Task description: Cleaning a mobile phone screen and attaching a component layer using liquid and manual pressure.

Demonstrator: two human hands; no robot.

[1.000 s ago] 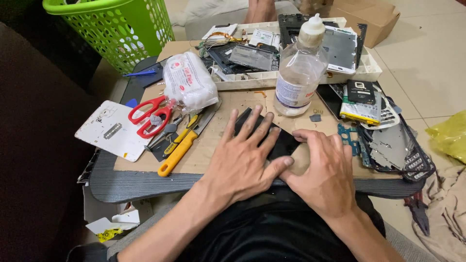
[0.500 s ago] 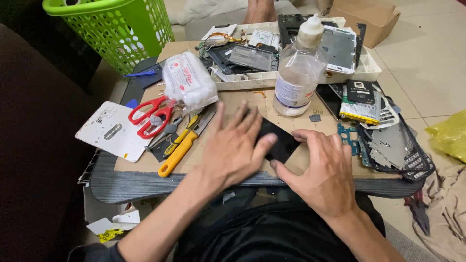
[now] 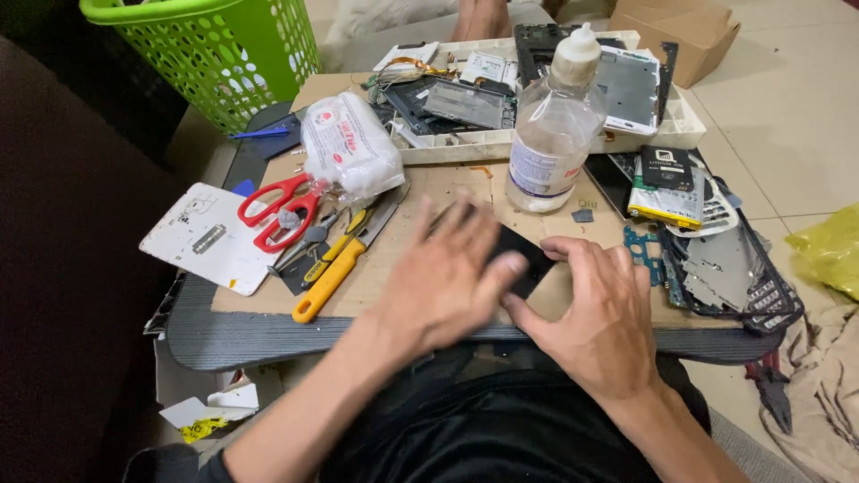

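Observation:
A flat black phone panel (image 3: pixel 523 259) lies on a brown cardboard sheet (image 3: pixel 394 268) near the table's front edge. My left hand (image 3: pixel 443 282) is blurred, its fingers spread, and its fingertips rest on the panel's left part. The thumb and fingers of my right hand (image 3: pixel 599 313) pinch the panel's right and near edge and cover that corner. Most of the panel is hidden under both hands.
A clear plastic bottle (image 3: pixel 550 134) stands just behind the hands. To the left lie red scissors (image 3: pixel 277 210), a yellow-handled tool (image 3: pixel 331 277) and a cotton pack (image 3: pixel 349 148). Behind are a white tray (image 3: pixel 680 125) of phone parts and a green basket (image 3: pixel 215 45). Metal frames (image 3: pixel 725 268) and a battery (image 3: pixel 667 192) lie at the right.
My left hand has slid left and toward me off the middle of the panel, uncovering more of its black surface. My right hand has stayed at the panel's right edge.

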